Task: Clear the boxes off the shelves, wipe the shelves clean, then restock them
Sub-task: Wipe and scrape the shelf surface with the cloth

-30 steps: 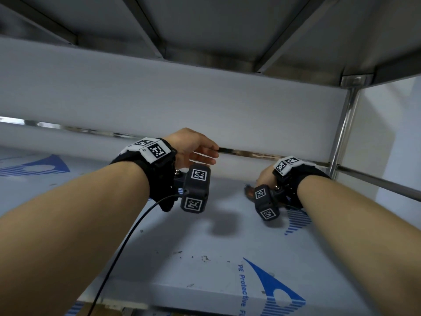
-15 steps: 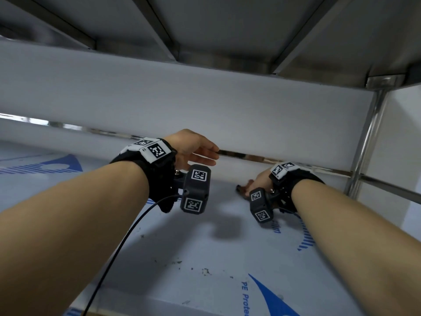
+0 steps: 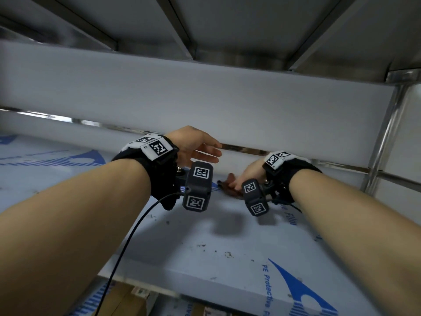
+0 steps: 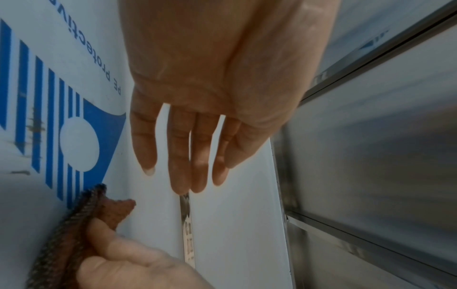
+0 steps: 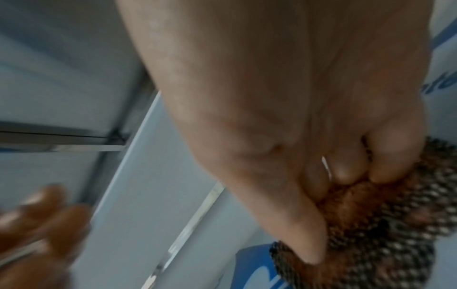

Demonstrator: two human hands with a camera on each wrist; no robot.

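Observation:
The steel shelf [image 3: 205, 242] wears white protective film with blue print and a few dark specks. My right hand [image 3: 247, 176] presses a brown and grey knitted cloth [image 3: 227, 184] flat on the shelf near its back edge; the fingers curl into the cloth [image 5: 385, 230] in the right wrist view. Above the shelf hovers my left hand [image 3: 205, 151], with fingers [image 4: 183, 156] straight and spread, holding nothing. The cloth [image 4: 74, 230] lies just beyond its fingertips in the left wrist view. No boxes stand on this shelf.
The underside of the upper shelf [image 3: 227, 30] hangs close overhead. A steel upright [image 3: 385, 137] and back rail [image 3: 246, 150] bound the right and rear. Cardboard boxes [image 3: 123, 302] show below the front edge. A black cable [image 3: 127, 242] trails from my left wrist.
My right hand has slid the cloth leftward along the back of the shelf, closer to my left hand. The left hand has stayed hovering in place.

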